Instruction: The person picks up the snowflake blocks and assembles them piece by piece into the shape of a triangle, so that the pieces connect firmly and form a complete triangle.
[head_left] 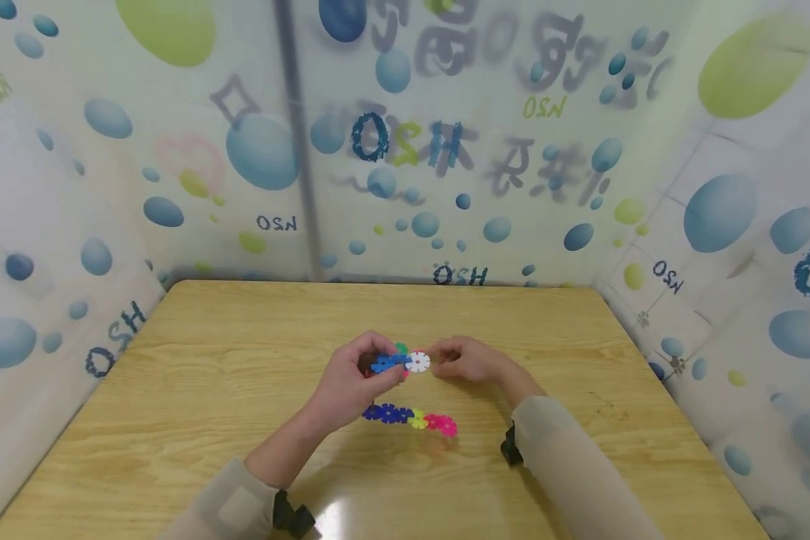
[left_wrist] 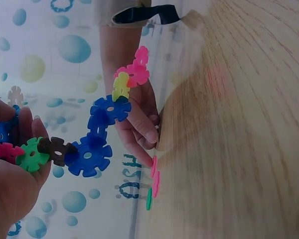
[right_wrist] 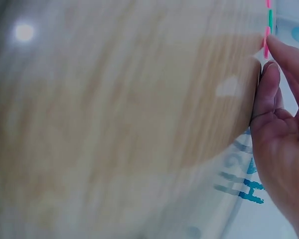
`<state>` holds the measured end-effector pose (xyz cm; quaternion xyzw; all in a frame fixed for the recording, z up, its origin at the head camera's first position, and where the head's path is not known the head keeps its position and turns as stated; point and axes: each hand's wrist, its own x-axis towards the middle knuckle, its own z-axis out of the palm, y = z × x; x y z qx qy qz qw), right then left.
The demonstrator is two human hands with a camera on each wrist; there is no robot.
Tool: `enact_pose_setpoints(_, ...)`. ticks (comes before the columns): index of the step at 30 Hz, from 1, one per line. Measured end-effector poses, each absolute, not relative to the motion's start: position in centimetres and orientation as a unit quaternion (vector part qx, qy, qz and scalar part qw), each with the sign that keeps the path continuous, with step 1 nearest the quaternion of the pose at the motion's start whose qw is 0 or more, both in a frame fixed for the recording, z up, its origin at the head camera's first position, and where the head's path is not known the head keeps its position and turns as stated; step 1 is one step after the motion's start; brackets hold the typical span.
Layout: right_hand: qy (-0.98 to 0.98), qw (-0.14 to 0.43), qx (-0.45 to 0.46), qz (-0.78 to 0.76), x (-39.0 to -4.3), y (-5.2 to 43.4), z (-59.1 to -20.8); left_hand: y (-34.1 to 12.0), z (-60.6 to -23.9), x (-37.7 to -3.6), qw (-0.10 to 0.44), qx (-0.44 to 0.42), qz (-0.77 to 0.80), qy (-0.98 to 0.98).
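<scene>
Above the table, we hold a snowflake-disc chain.
Our left hand grips it; our right hand seemingly pinches loose discs, blurred.

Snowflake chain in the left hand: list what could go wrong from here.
1. The chain hangs long from the left hand, gripped at one end only; a joint may slip apart.
2. The right hand seems to hold the white disc by fingertips; it could drop.
3. A lowered forearm might knock the loose row on the table.
</scene>
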<state>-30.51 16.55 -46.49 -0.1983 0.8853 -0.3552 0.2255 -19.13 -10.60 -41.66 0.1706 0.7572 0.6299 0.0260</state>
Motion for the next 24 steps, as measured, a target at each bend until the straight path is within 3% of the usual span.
enact_pose_setpoints(24, 0.887, 0.209, -0.188, -0.366, -30.0, 15.7, -46.7, -10.6, -42.0, -18.9, 0.031, 0.179, 0.634, 0.752)
